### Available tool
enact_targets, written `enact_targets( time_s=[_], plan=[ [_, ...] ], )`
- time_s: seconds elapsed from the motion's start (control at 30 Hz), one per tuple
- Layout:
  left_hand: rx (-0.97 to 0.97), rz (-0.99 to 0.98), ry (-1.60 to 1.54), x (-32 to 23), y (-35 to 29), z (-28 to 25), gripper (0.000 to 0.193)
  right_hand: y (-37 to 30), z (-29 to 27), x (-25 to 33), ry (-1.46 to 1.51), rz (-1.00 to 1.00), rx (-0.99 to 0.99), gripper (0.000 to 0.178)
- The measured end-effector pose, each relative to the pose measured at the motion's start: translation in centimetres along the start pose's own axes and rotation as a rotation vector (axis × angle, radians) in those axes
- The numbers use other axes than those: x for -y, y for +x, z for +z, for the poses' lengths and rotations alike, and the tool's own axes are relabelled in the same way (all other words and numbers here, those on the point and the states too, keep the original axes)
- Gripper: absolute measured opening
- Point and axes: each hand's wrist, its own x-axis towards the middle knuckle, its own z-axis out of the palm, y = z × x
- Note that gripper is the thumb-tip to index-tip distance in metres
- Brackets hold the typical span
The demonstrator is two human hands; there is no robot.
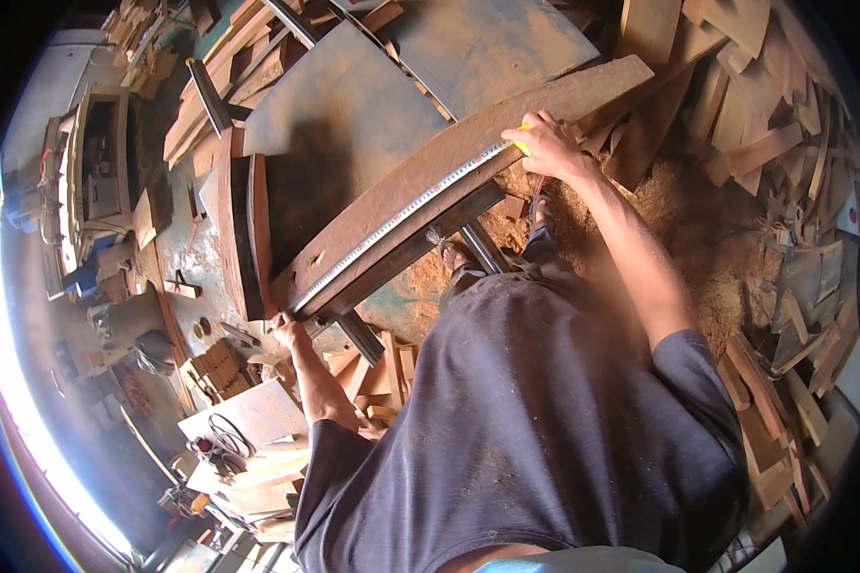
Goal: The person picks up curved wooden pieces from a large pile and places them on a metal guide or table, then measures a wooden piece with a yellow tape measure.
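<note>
A long brown board point(468, 134) lies slantwise across a dark metal machine table point(344, 95). Along its near edge runs the drawn-out white blade point(401, 222) of a tape measure. My right hand point(552, 148) is closed round the yellow case point(522, 140) of the tape measure, by the board's right part. At the board's left end, my left hand point(289, 329) pinches the blade's end against the corner; its fingertips are partly hidden. Just beside that hand, two shorter curved wooden pieces point(248, 229) stand at the table's left edge.
A dark metal rail point(420, 244) runs along the table's near side, in front of my body. Piled wood offcuts point(745, 105) lie at the right, over sawdust point(707, 229). More wood blocks point(215, 371) and a pale panel with a black cable point(248, 420) are at the lower left.
</note>
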Motion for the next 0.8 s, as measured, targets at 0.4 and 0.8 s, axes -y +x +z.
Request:
enact_targets(
  time_s=[0.4,0.8],
  plan=[
    [-0.039,0.005,-0.221,0.8,-2.9,-2.9,0.035,-5.0,-0.7,1.5,0.188,-0.294,0.27,0.056],
    [0.586,1.036,0.31,-22.8,-22.7,6.4,0.1,-14.4,0.3,4.2,0.806,0.355,0.57,0.092]
  ],
)
